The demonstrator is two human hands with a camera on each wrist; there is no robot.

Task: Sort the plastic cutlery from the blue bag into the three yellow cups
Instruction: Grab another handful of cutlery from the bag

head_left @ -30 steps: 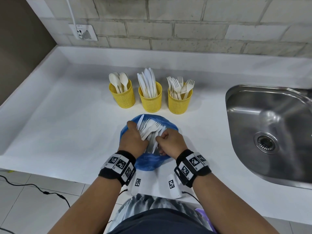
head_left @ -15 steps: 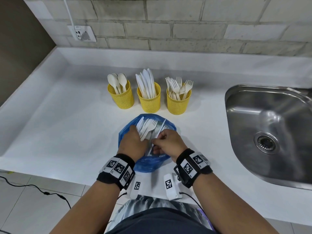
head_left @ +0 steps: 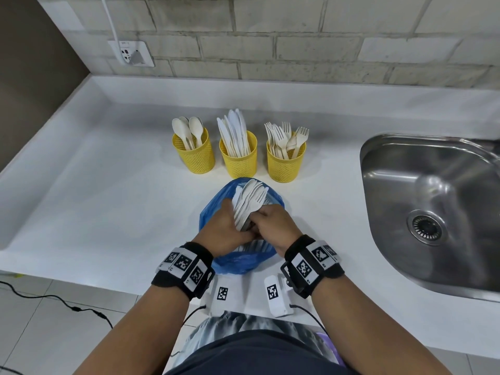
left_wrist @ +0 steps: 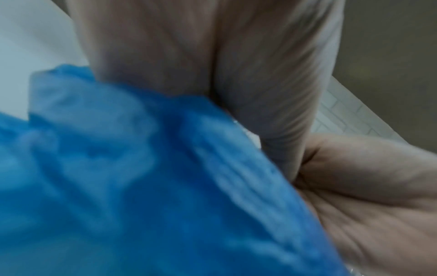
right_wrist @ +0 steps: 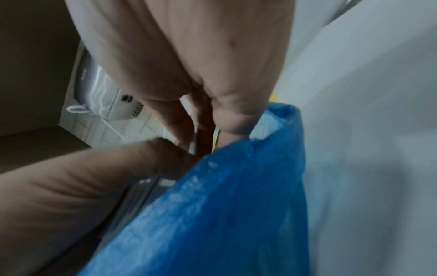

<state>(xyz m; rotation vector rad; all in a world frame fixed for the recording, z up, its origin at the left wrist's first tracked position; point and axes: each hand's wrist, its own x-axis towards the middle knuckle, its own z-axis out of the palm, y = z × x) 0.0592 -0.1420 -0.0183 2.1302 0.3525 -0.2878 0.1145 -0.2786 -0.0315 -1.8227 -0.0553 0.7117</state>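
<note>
The blue bag (head_left: 243, 262) lies on the white counter just in front of three yellow cups. The left cup (head_left: 194, 158) holds spoons, the middle cup (head_left: 238, 161) knives, the right cup (head_left: 286, 165) forks. My left hand (head_left: 224, 228) grips a bundle of white cutlery (head_left: 250, 201) over the bag's mouth, tips pointing toward the cups. My right hand (head_left: 272, 224) curls round the same bundle from the right. In both wrist views the blue bag (left_wrist: 141, 186) (right_wrist: 224, 214) fills the lower frame, blurred, under my fingers.
A steel sink (head_left: 433, 207) is set into the counter on the right. A wall socket (head_left: 132, 54) with a plug sits at the back left on the brick wall. White counter (head_left: 94, 190) stretches to the left of the bag.
Both hands have drawn together and gathered the spread cutlery into one tighter bundle, lifted a little out of the bag.
</note>
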